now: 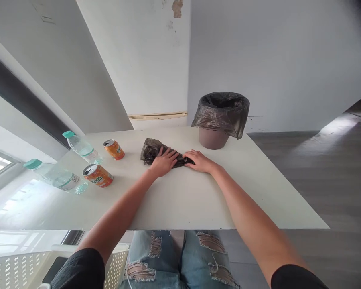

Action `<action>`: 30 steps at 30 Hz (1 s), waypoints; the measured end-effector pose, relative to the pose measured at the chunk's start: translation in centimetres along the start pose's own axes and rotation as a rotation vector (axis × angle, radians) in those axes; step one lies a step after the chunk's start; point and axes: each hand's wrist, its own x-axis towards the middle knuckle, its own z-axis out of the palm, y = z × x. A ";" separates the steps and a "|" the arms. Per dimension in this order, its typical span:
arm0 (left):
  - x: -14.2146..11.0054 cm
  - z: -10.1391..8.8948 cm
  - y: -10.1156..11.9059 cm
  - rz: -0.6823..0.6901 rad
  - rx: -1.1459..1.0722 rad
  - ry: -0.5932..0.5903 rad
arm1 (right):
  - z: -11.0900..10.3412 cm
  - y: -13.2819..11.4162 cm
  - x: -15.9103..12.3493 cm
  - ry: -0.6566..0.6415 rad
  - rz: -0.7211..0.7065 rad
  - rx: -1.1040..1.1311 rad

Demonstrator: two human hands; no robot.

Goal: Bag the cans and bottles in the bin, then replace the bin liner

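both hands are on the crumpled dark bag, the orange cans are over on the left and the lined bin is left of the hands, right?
Not quite: the head view shows the lined bin to the right of the hands. The rest holds: left hand and right hand are on the crumpled dark bag, with the orange cans on the left.

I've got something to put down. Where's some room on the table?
The white table has bare room between the forearms, in front of the crumpled bag, and right of the right forearm, nearer than the bin. It's crowded at the far left, with two bottles and two cans, and mid-table, where the left hand and right hand rest on that bag.
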 end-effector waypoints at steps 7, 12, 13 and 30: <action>-1.8 -0.4 -6.9 -0.250 -0.016 0.070 | -1.1 1.8 -0.8 -0.012 -0.073 0.117; -2.5 -2.3 -6.9 -0.405 0.044 0.223 | -1.8 1.2 -1.5 0.055 0.005 0.014; -2.6 -2.9 -6.3 -0.401 0.048 0.283 | -1.7 0.8 -1.4 0.088 0.025 -0.014; 0.3 -0.8 0.2 0.122 0.017 0.098 | 0.0 -2.7 0.1 -0.047 0.044 0.295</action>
